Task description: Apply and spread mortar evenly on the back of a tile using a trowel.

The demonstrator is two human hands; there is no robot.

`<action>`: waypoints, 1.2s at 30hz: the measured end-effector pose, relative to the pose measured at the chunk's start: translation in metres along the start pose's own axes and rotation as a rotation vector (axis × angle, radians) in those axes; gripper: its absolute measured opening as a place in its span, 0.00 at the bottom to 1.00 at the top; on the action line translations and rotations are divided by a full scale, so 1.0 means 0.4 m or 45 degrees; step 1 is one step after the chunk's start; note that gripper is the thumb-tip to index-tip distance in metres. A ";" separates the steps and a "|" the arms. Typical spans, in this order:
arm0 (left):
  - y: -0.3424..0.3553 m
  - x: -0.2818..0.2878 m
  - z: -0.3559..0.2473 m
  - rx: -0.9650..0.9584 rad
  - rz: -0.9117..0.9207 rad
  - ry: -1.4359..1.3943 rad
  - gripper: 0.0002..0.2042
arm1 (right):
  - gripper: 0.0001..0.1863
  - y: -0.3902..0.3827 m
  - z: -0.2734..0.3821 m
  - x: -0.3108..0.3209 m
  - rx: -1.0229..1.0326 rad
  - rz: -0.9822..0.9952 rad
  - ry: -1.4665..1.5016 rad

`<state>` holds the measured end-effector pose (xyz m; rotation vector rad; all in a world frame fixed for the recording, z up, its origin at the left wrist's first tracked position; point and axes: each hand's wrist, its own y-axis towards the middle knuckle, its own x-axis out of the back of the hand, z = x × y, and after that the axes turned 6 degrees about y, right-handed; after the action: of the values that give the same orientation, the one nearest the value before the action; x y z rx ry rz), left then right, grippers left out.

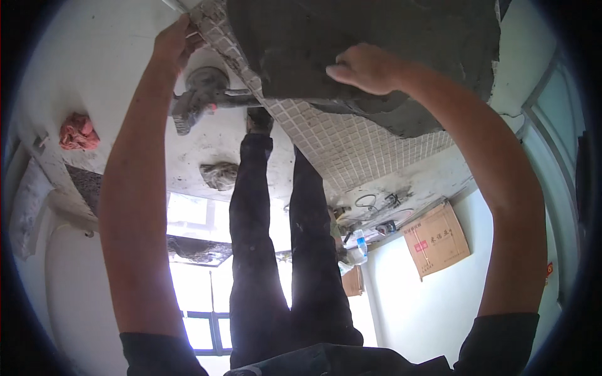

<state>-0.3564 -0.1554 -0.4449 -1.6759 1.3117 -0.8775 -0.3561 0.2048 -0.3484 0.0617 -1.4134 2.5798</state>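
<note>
My left hand [175, 44] is closed on the edge of a large slab [357, 147] with a gridded back, at the upper left of its visible part. Dark grey wet mortar [301, 37] coats much of the slab. My right hand [364, 69] is over the mortar with its fingers curled; I cannot make out what, if anything, is in them. Beside the slab, below my left hand, lies a mortar-caked tool [194, 100] with a small red part. A long grey bar runs from it across the slab, below my right hand.
A red cloth [78, 131] and grey rag [218, 175] lie on the dusty floor [94, 62] around my legs [251, 207]. Cables [370, 200], a water bottle [360, 247] and a cardboard sheet or box [436, 241] are behind me by the wall. A pale frame [552, 106] curves along the right.
</note>
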 end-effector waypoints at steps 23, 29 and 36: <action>-0.015 -0.026 0.007 -0.094 -0.009 0.095 0.25 | 0.28 -0.323 -0.344 -0.144 -0.235 -0.190 -0.097; -0.061 -0.060 0.026 -0.026 0.120 0.131 0.30 | 0.29 -0.266 -0.336 -0.297 -0.208 0.054 -0.023; -0.052 -0.075 0.020 -0.059 -0.036 0.347 0.27 | 0.26 -0.322 -0.335 -0.595 -0.194 0.162 -0.270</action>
<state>-0.3474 -0.1220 -0.4306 -1.6565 1.5014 -1.1309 -0.0903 0.3480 -0.3455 0.2365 -1.7373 2.6206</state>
